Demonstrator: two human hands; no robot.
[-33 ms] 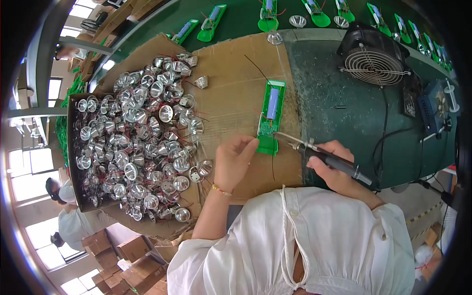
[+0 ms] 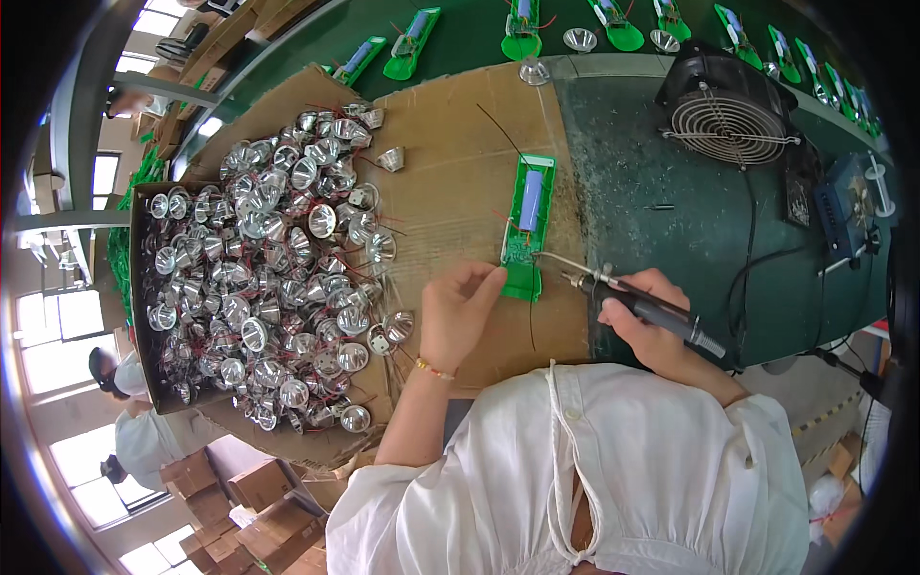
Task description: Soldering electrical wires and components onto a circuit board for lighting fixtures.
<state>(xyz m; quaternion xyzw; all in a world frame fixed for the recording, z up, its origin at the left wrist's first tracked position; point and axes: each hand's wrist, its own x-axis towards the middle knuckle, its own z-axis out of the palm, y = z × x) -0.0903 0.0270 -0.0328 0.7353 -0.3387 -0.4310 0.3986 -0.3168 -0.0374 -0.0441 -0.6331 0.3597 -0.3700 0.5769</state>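
A long green plastic housing [image 2: 522,280] lies upright in the view on the cardboard. It holds a purple cylindrical battery cell [image 2: 531,201], a small circuit board [image 2: 518,251] and thin red and black wires. My left hand [image 2: 462,311] is closed in a pinch at the housing's lower left edge; what sits between thumb and forefinger is hidden. My right hand [image 2: 650,321] is wrapped round a black-handled soldering iron [image 2: 661,314]. Its thin bent metal end reaches left to the right side of the circuit board; whether it touches cannot be told.
At left, a carton [image 2: 144,287] overflows with shiny reflector cups [image 2: 254,333] with red wires. A black fan [image 2: 730,125] and a blue box-shaped unit [image 2: 843,211] stand at right, with cables. More green housings [image 2: 412,44] line the far side.
The soldering iron's bent end has shifted very slightly over the board. Both hands have otherwise stayed in place.
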